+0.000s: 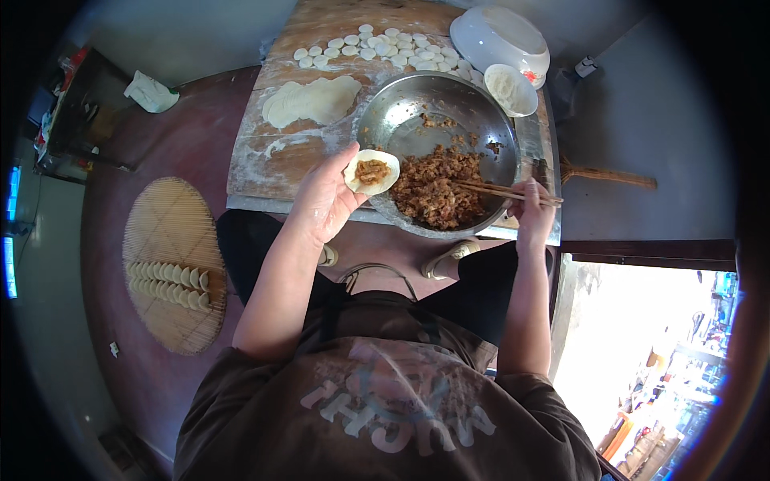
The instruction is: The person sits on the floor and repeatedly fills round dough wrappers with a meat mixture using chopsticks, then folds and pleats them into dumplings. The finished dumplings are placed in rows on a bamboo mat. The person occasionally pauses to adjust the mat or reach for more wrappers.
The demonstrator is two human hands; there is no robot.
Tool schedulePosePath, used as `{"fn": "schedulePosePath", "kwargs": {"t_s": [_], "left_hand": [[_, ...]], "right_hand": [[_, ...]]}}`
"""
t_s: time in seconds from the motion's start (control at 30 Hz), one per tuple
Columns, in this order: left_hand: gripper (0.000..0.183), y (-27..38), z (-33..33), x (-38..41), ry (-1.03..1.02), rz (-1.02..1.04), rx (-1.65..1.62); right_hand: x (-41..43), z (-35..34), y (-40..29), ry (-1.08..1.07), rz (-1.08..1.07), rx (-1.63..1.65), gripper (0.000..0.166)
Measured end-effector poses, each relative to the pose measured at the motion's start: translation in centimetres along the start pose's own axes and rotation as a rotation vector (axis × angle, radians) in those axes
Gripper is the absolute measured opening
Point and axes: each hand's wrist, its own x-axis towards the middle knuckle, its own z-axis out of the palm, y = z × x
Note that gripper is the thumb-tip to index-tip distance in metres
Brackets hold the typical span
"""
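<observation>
My left hand [328, 198] holds a round dough wrapper [388, 174] with a dab of brown filling [371, 172] on it, beside the left rim of a large steel bowl. In my right hand [532, 210] is a pair of wooden chopsticks [499, 190], whose tips reach into the minced filling [436, 189] heaped in the near part of the steel bowl [415, 96]. Overlapping rolled wrappers [310, 101] lie on the floured wooden board [252, 162] left of the bowl. Many small flattened dough pieces [367, 53] are scattered along the board's far side.
A white bowl of flour [510, 90] stands at the steel bowl's far right, beside a large upturned white basin [499, 39]. At left, a round slatted tray [171, 222] carries rows of filled dumplings [168, 282]. A straw broom [613, 175] is right of the table.
</observation>
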Motion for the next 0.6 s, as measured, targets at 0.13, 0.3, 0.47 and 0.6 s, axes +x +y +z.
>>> {"fn": "schedulePosePath", "kwargs": {"t_s": [0.13, 0.3, 0.47, 0.6], "left_hand": [[0.039, -0.2, 0.2, 0.0, -0.021, -0.006, 0.006], [0.040, 0.3, 0.3, -0.7, -0.048, 0.014, -0.037], [0.043, -0.5, 1.1, -0.2, -0.131, -0.030, -0.040], [0.044, -1.1, 2.0, -0.5, -0.165, -0.093, -0.025]], "right_hand": [[0.2, -0.4, -0.5, -0.075, -0.031, -0.135, 0.031], [-0.6, -1.4, -3.3, 0.279, -0.468, -0.206, 0.034], [-5.5, 4.0, -8.3, -0.067, -0.911, -0.448, 0.032], [-7.4, 8.3, -7.5, -0.449, -0.905, -0.349, 0.035]]}}
